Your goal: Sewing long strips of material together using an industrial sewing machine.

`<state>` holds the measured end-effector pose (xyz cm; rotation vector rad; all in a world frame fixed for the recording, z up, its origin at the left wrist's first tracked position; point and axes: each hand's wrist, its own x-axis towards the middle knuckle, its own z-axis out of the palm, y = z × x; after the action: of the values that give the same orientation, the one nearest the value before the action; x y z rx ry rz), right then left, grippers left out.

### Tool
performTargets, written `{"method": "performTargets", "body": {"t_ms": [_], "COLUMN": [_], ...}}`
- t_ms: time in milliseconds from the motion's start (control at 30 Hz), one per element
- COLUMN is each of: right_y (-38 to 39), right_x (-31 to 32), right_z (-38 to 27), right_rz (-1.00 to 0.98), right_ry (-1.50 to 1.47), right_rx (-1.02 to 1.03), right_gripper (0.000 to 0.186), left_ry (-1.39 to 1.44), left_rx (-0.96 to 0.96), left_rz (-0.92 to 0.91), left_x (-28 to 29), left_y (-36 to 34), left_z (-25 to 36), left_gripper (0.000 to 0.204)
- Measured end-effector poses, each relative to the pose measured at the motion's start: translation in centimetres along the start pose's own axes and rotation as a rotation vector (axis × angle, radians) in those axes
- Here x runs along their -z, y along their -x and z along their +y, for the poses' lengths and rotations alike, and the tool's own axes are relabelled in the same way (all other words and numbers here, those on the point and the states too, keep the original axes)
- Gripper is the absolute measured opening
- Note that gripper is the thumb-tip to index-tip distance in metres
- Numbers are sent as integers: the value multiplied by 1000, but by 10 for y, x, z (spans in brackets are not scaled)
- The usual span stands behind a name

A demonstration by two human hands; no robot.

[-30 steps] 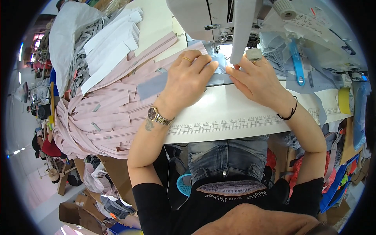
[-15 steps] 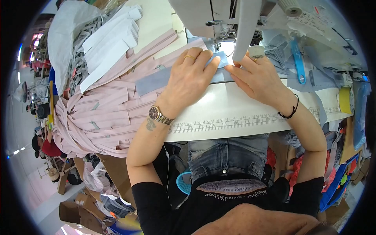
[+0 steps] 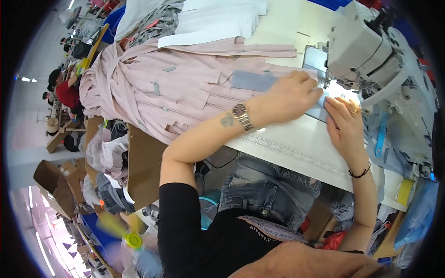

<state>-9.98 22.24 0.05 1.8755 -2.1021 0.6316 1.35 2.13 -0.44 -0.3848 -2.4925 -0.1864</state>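
At the sewing machine [image 3: 359, 44], my left hand [image 3: 294, 95] is closed, its thumb and fingertips pinching a small light blue fabric piece [image 3: 324, 98] beside the lit needle area. A blue-grey fabric strip [image 3: 251, 81] runs out leftward from under this hand, over the pink zipper strips [image 3: 185, 76]. My right hand [image 3: 345, 123] rests just right of the piece. Its fingers lie stretched out with their tips on the cloth's edge, the thumb apart below them. The stitching point is partly hidden by glare.
White fabric strips [image 3: 215, 21] lie at the back. On the right are a light blue-handled tool [image 3: 381, 134] and a yellow tape roll [image 3: 404, 192]. A printed ruler [image 3: 287, 150] follows the table's front edge. An open cardboard box [image 3: 53, 185] stands at lower left.
The view has swung, so the machine now sits farther right. My left fingers have drawn into a tighter curl at the light blue piece, and the right fingers have straightened onto it.
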Motion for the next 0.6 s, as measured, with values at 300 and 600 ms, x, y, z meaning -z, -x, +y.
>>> {"method": "performTargets", "body": {"t_ms": [300,600], "right_y": [1,0], "right_x": [1,2], "right_z": [9,3], "right_rz": [32,10], "right_ry": [-1,-5], "right_rx": [3,24], "right_gripper": [29,26], "left_ry": [-27,-273], "left_rx": [247,206], "left_rz": [-111,-343], "left_x": [36,21], "left_y": [31,9], "left_z": [-50,-52], "left_gripper": [12,14]}}
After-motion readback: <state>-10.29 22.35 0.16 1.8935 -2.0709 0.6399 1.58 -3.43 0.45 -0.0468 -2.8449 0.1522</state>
